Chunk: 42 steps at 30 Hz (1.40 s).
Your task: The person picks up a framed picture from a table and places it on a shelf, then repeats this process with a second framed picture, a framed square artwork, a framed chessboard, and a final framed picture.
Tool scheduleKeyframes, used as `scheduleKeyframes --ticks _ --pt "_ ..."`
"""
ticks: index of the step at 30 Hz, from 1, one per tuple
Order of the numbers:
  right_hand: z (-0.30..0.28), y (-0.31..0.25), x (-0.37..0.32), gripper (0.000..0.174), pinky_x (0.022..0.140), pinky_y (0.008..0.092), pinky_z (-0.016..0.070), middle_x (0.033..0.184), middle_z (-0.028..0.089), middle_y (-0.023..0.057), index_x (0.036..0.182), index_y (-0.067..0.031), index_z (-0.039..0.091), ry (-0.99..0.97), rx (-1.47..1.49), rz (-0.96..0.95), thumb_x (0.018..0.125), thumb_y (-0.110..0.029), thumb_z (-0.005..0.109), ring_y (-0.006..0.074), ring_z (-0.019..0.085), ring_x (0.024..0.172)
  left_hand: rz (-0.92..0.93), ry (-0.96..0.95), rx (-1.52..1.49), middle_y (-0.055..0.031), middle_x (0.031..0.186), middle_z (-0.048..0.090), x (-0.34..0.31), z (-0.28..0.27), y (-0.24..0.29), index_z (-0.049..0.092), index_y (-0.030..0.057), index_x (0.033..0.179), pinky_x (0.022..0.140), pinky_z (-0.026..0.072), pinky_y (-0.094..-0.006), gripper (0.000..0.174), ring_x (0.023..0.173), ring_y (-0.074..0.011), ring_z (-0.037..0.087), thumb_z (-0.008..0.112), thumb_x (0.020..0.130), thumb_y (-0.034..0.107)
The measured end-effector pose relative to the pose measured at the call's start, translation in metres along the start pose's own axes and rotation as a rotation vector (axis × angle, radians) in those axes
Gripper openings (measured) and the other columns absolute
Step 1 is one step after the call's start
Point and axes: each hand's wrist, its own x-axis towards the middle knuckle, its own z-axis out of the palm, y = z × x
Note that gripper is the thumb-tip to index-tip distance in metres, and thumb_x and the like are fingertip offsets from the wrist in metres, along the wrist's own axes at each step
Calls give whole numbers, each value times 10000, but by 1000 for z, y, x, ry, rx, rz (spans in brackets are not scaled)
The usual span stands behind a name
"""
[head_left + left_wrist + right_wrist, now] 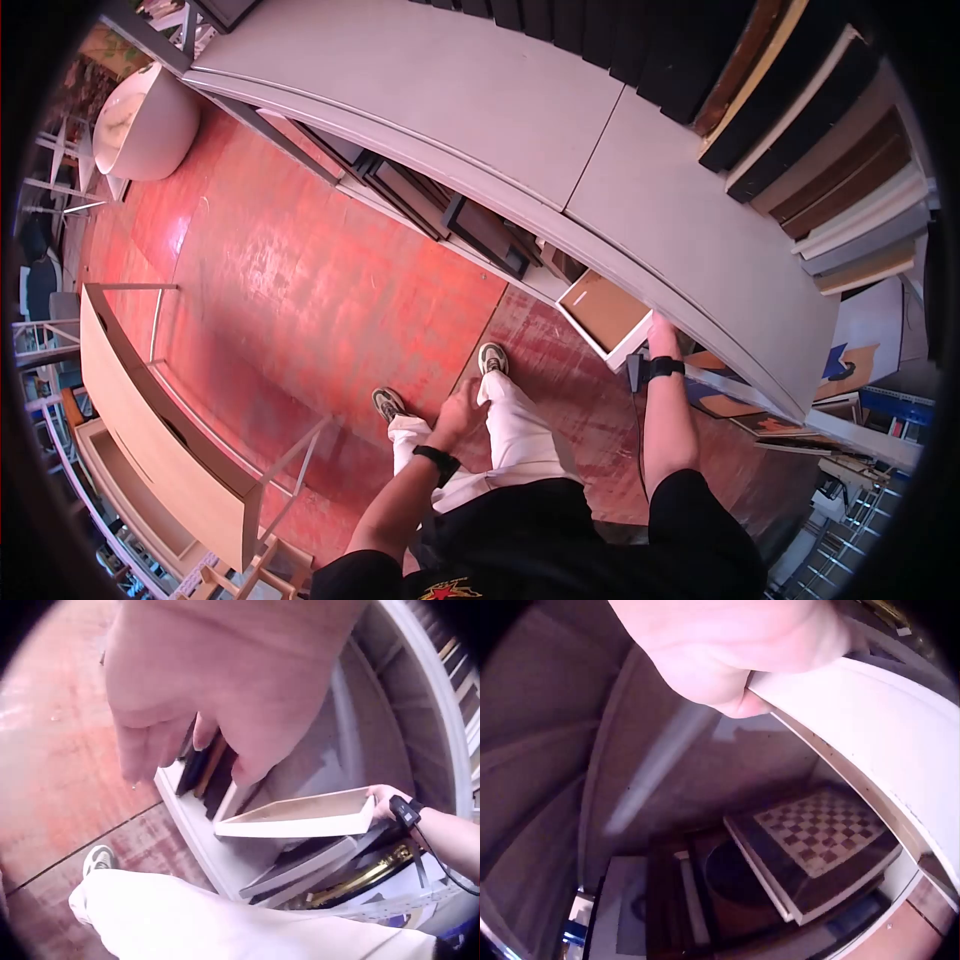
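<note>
My right hand [662, 335] grips one end of a shallow white frame [606, 312] with a brown panel inside its rim. The frame stands tilted under the edge of the grey counter. In the right wrist view, the thumb [754, 703] is at its rim and the other fingers are mostly hidden behind it. My left hand [460, 412] hangs over my legs and holds nothing. The left wrist view shows its fingers [142, 746] loosely bent, with the white frame [300, 823] beyond them.
More frames [400, 190] lean on the shelf below the counter [520, 110]. A framed checkered board [825, 829] lies among them. A gilded frame [367, 877] sits near my right arm. Dark frames [560, 25] line the counter's back. A light wooden table [150, 400] stands at left.
</note>
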Motion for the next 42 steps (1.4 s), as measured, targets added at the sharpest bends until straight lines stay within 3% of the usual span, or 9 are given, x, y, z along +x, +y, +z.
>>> scheduleKeyframes --ticks 9,22,33,35,36,38,39,40,42 --pt "16 52 39 807 1033 381 348 1351 418 187 1428 6 231 -78 -261 45 746 -113 647 299 418 1237 -232 141 -52 -217 1001 649 -14 3 -84 522 7 1160 775 528 -358 470 912 -297 659 675 807 277" --pt "78 109 49 807 1047 375 332 1372 401 198 1423 18 242 -260 -610 49 754 -147 663 301 403 1256 -335 265 -260 -201 975 669 -22 4 -41 534 -33 1152 804 518 -339 437 936 -277 660 655 842 250" --pt "155 35 49 810 1059 371 319 1390 387 207 1419 29 252 -404 -866 -162 761 -176 678 302 391 1273 -357 394 -348 -229 1024 648 -36 -24 -48 528 -24 1175 829 516 -361 453 952 -305 652 643 843 261" --pt "140 123 66 730 1059 357 312 1380 414 206 1380 43 330 -424 -580 -198 796 -227 676 285 380 1292 -356 440 -338 -237 1033 643 -44 -35 -43 526 -24 1177 833 515 -369 458 956 -314 650 639 843 269" --pt "134 122 38 644 1018 388 361 1252 525 253 1325 6 427 -436 -570 -274 793 -280 650 364 482 1198 -357 440 -364 -241 1039 640 -49 -43 -39 524 -25 1180 836 514 -375 466 963 -319 646 636 844 278" --pt "118 110 -3 572 908 377 446 1127 598 206 1279 55 448 -713 -489 -208 796 -201 618 307 569 1067 -357 457 -383 -243 1050 636 -64 -60 -31 518 -25 1188 841 511 -382 485 977 -330 640 630 844 298" --pt "125 43 -56 516 886 354 461 1087 617 205 1233 72 483 -697 -746 13 797 -174 609 272 592 1025 -361 486 -364 -242 1053 636 -72 -67 -29 518 -23 1193 842 510 -385 494 979 -329 641 629 843 308" --pt "121 65 -68 479 850 346 482 1038 637 200 1206 72 504 -679 -705 -199 797 -157 605 262 617 966 -362 497 -370 -241 1058 635 -81 -73 -31 521 -21 1192 842 510 -387 493 978 -329 641 630 842 309" --pt "126 76 -91 483 758 298 502 1000 652 162 1216 71 505 -894 -659 -166 785 -117 617 195 629 877 -377 516 -379 -232 1081 632 -102 -86 -32 533 -12 1186 853 503 -390 484 998 -327 633 631 839 310"
